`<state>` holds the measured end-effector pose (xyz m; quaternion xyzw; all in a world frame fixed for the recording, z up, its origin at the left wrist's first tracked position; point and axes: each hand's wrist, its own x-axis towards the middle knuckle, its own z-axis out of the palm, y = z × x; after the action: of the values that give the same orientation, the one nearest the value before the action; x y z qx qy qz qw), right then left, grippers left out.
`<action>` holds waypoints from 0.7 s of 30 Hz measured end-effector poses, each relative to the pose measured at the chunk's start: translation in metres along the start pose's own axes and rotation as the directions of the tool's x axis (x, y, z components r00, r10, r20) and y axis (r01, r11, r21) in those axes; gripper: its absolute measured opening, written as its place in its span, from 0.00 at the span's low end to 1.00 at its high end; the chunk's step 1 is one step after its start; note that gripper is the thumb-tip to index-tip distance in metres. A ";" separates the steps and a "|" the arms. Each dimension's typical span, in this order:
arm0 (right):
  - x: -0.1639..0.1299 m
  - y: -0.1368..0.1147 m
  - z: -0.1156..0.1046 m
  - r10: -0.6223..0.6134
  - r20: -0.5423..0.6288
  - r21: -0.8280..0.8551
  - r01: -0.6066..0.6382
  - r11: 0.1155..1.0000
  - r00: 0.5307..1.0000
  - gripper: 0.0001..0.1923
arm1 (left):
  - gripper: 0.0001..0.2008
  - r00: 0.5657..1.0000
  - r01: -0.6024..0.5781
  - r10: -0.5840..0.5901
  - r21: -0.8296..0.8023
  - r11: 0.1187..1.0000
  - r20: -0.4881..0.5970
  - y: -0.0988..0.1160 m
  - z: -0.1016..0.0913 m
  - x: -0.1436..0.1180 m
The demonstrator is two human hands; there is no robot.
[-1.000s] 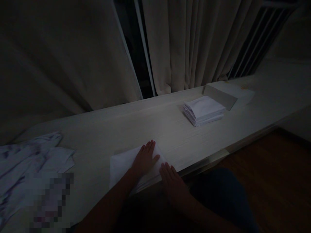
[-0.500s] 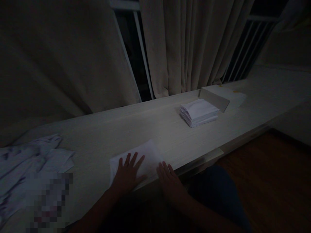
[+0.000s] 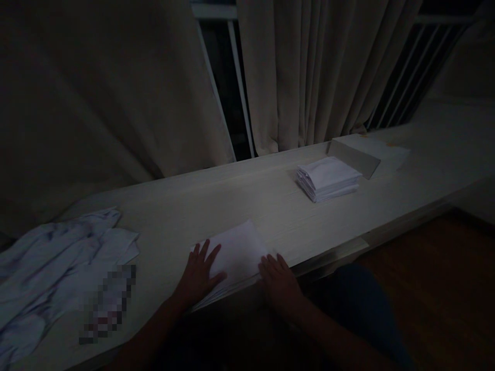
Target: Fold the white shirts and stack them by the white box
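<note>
Hands, left (image 3: 199,275) and right (image 3: 279,281), press flat, grip wide, on unmarked folded white cloth (image 3: 237,252).

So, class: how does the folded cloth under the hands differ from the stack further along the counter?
The folded cloth is a single piece, pressed by the left hand and right hand; the stack is many layers, untouched. The cloth lies at the near edge, the stack farther back. Both are white, folded.

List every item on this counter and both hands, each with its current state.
Folded white cloth: flat at the counter's near edge, under both hands.
Left hand: open, fingers spread, pressing the cloth.
Right hand: open, flat on the cloth's right corner.
Stack of folded cloths: neat, untouched.
Unfolded pile: crumpled, far left.
Curtains: parted.
</note>
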<state>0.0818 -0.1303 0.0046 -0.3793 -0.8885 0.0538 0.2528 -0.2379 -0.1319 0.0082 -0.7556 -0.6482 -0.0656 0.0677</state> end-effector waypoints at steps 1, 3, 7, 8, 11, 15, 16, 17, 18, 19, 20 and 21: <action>0.008 0.000 -0.006 0.021 -0.006 0.008 -0.021 1.000 1.000 0.20 | 0.42 1.000 -0.002 0.002 -0.001 1.000 0.002 0.002 0.000 0.000; 0.029 -0.001 -0.016 0.063 -0.022 0.014 -0.063 0.998 0.998 0.21 | 0.42 1.000 -0.010 0.010 -0.007 1.000 0.002 0.008 -0.001 0.004; 0.081 0.005 -0.016 0.074 0.013 0.007 -0.074 0.997 0.997 0.27 | 0.42 0.999 -0.035 0.035 -0.030 0.999 -0.006 0.026 0.001 0.019; 0.092 0.009 -0.011 0.082 0.039 0.002 -0.082 0.997 0.996 0.29 | 0.42 0.999 -0.044 0.043 -0.037 0.998 -0.006 0.030 0.001 0.023; 0.114 0.024 0.007 0.138 0.121 -0.028 -0.136 0.990 0.983 0.35 | 0.43 0.998 -0.058 0.057 -0.064 0.996 -0.013 0.038 0.003 0.032; 0.119 0.038 0.025 0.155 0.179 -0.061 -0.147 0.987 0.971 0.39 | 0.45 0.998 -0.064 0.063 -0.086 0.994 -0.019 0.038 0.005 0.034; 0.118 0.040 0.027 0.152 0.189 -0.067 -0.142 0.988 0.970 0.40 | 0.45 0.998 -0.064 0.062 -0.087 0.994 -0.022 0.037 0.006 0.034; 0.118 0.040 0.028 0.151 0.199 -0.074 -0.139 0.988 0.968 0.41 | 0.45 0.998 -0.061 0.059 -0.087 0.994 -0.028 0.036 0.006 0.034; 0.117 0.040 0.028 0.151 0.209 -0.079 -0.137 0.987 0.966 0.42 | 0.45 0.998 -0.060 0.057 -0.088 0.994 -0.031 0.035 0.006 0.033; 0.117 0.040 0.028 0.153 0.215 -0.086 -0.138 0.987 0.965 0.43 | 0.45 0.998 -0.060 0.058 -0.090 0.994 -0.032 0.035 0.006 0.034; 0.117 0.039 0.028 0.155 0.216 -0.091 -0.138 0.986 0.964 0.43 | 0.45 0.998 -0.061 0.059 -0.092 0.994 -0.031 0.034 0.007 0.034; 0.117 0.039 0.027 0.157 0.215 -0.097 -0.139 0.986 0.964 0.43 | 0.45 0.998 -0.061 0.058 -0.095 0.994 -0.029 0.034 0.007 0.034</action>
<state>0.0252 -0.0180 0.0179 -0.4460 -0.8818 0.0784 0.1319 -0.1989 -0.1026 0.0068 -0.7760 -0.6207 -0.1044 0.0419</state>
